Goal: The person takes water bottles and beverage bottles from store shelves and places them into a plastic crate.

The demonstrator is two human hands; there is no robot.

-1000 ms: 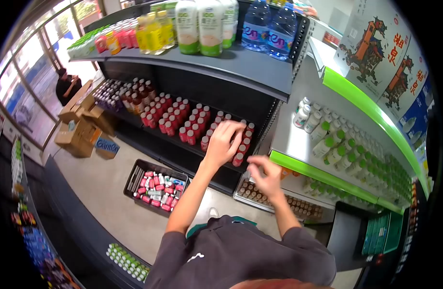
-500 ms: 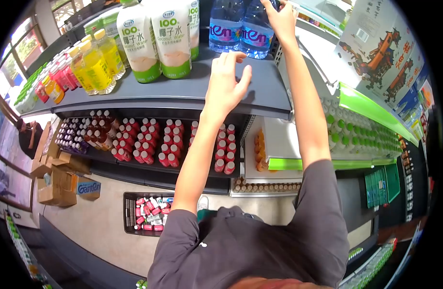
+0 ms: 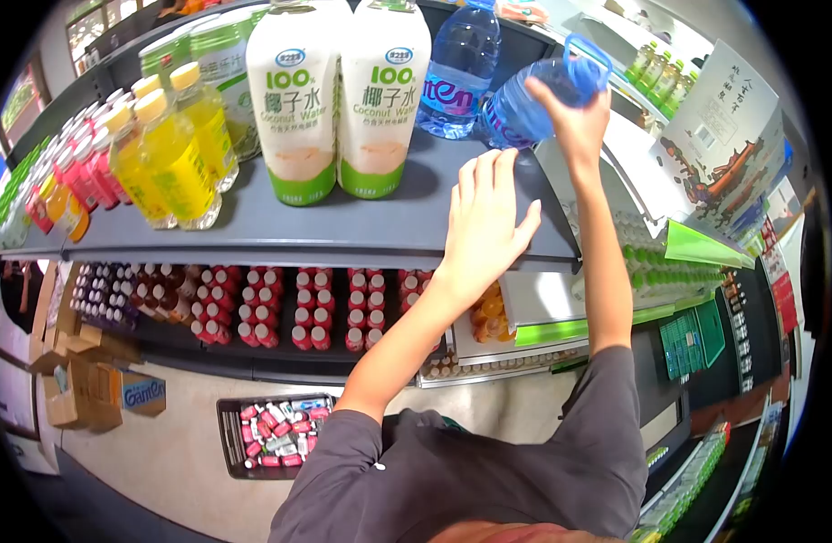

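Observation:
My right hand (image 3: 574, 122) grips a large blue water bottle (image 3: 529, 104) by its upper part and tips it toward me off the right end of the grey top shelf (image 3: 343, 231). A second blue water bottle (image 3: 459, 68) stands upright just left of it. My left hand (image 3: 484, 222) lies flat and open on the shelf board in front of the bottles, holding nothing. Two tall white coconut water bottles (image 3: 339, 95) stand to the left of my left hand.
Yellow juice bottles (image 3: 171, 158) and pink and orange drinks fill the shelf's left part. Small red-capped bottles (image 3: 307, 308) line the shelf below. A black crate of small bottles (image 3: 285, 434) sits on the floor, cardboard boxes (image 3: 90, 389) to its left. Green-edged shelving (image 3: 696, 249) stands at right.
My view has moved closer to the top shelf. My right hand has pulled the water bottle forward and tilted it. My left hand has slid right along the shelf board.

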